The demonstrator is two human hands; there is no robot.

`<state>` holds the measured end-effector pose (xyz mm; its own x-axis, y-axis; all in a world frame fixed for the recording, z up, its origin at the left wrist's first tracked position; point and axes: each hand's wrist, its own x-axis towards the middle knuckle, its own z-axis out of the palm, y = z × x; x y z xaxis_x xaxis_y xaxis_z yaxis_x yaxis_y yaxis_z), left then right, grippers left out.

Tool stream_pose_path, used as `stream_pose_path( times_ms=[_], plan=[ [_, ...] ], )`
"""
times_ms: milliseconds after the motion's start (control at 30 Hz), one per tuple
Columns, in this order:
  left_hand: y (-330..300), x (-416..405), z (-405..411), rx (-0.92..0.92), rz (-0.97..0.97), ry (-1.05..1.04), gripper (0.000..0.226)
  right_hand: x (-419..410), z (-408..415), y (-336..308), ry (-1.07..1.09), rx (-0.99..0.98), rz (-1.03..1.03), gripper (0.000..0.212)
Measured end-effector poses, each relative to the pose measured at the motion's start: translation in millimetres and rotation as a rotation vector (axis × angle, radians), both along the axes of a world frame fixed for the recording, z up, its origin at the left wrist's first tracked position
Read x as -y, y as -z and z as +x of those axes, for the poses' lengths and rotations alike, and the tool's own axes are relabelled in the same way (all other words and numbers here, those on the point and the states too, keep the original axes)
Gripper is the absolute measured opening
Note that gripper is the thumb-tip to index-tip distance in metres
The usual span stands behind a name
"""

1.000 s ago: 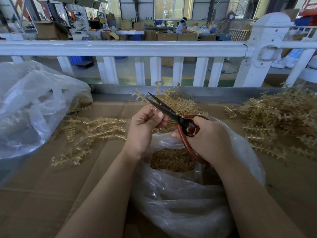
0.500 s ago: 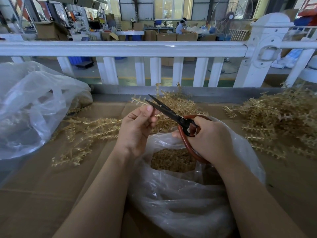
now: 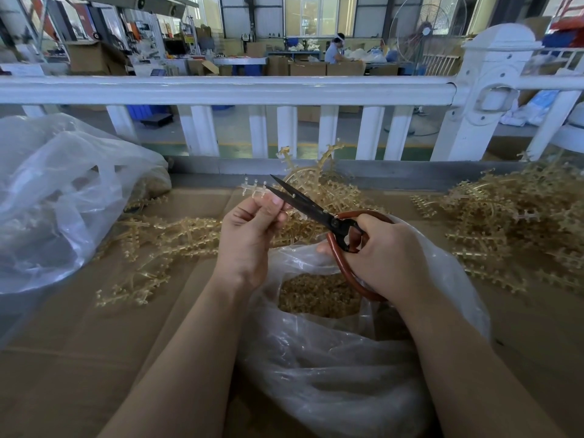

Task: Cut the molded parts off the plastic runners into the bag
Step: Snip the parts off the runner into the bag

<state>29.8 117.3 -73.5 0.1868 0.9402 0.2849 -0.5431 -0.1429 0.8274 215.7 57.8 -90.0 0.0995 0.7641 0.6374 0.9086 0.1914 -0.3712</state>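
Observation:
My left hand (image 3: 249, 235) pinches a thin translucent plastic runner (image 3: 254, 189) whose toothed end sticks out to the upper left. My right hand (image 3: 384, 257) grips the red-brown handles of the black scissors (image 3: 303, 203), and the parted blades point up-left at the runner beside my left fingertips. Below both hands stands an open clear plastic bag (image 3: 331, 368) with a heap of small tan cut parts (image 3: 319, 295) inside.
Tan runners lie in piles on the cardboard-covered table: one at the left (image 3: 158, 245), one behind the hands (image 3: 319, 184), a big one at the right (image 3: 518, 226). A second crumpled clear bag (image 3: 60, 197) sits far left. A white railing (image 3: 284, 90) runs along the table's far edge.
My left hand has shifted left and up and turned, so the runner's end now sticks out past the scissor tips. The right hand and the scissors have hardly moved.

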Motion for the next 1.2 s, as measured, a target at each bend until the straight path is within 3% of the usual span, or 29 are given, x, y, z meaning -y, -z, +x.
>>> stream_pose_path(
  times_ms=[167,333,433,633,933,1067,1200],
  plan=[
    [-0.2,0.9,1.4,-0.02,-0.003,-0.02,0.014,1.7,-1.7,-1.3,0.008,0.008,0.07,0.048],
    [1.8,0.7,3.1,-0.071,0.019,-0.04,0.013,2.1,1.1,-1.4,0.061,0.034,0.035,0.065],
    [2.9,1.2,4.0,-0.105,0.043,-0.025,0.006,3.0,0.4,-3.1,0.091,0.056,0.06,0.061],
    [4.2,0.4,4.0,-0.163,0.04,0.023,0.011,1.0,1.7,-1.7,0.044,0.044,-0.032,0.065],
    [5.3,-1.0,4.0,-0.201,0.088,0.004,0.016,0.7,-0.3,-2.0,0.091,0.073,-0.011,0.063],
    [4.8,-1.9,3.1,-0.207,0.1,-0.01,0.016,3.1,-0.5,-6.4,0.13,0.11,-0.001,0.072],
    [4.3,-1.6,3.8,-0.199,0.095,-0.022,0.015,3.6,-1.2,-9.0,0.181,0.126,-0.001,0.064]
  ],
)
